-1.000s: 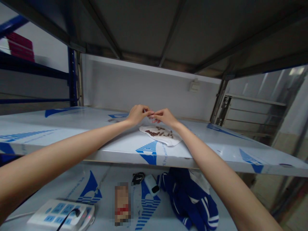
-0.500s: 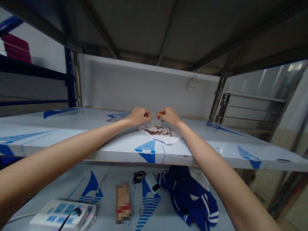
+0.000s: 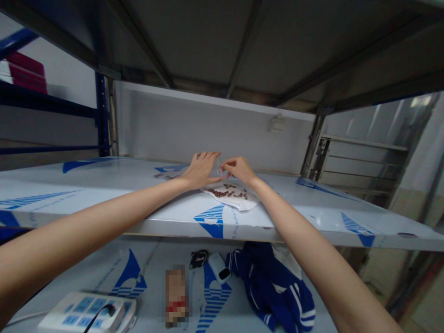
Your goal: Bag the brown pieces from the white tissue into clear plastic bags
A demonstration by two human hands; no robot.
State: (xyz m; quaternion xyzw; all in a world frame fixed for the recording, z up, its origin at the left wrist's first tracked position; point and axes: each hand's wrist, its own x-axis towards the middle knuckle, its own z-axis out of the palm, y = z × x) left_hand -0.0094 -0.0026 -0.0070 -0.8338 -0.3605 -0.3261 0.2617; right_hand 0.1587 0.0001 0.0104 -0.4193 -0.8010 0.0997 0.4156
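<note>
My left hand (image 3: 202, 169) is raised over the shelf with its thumb and fingers spread apart. Beside it, the fingers of my right hand (image 3: 240, 169) are pinched on a thin, see-through plastic piece (image 3: 219, 165), perhaps a small bag; its full shape is too faint to make out. This clear piece lies between the two hands, close to my left fingers. Under the hands, a white sheet of paper or tissue (image 3: 243, 203) rests on the shelf. Several small reddish-brown pieces (image 3: 218, 193) are gathered on its left, and several duller brown ones (image 3: 239, 194) lie scattered on its right.
The film-covered shelf (image 3: 138, 203) has a front edge below my forearms, and another shelf (image 3: 208, 46) hangs overhead. On the lower level are a power strip (image 3: 83, 312), a blurred-out brown item (image 3: 176, 296), a light-blue device (image 3: 218, 267) and a blue garment (image 3: 270, 286).
My left hand has gone from closed fingers to a spread thumb and fingers. My right hand stays pinched and has shifted slightly left. The clear piece now shows more between the hands.
</note>
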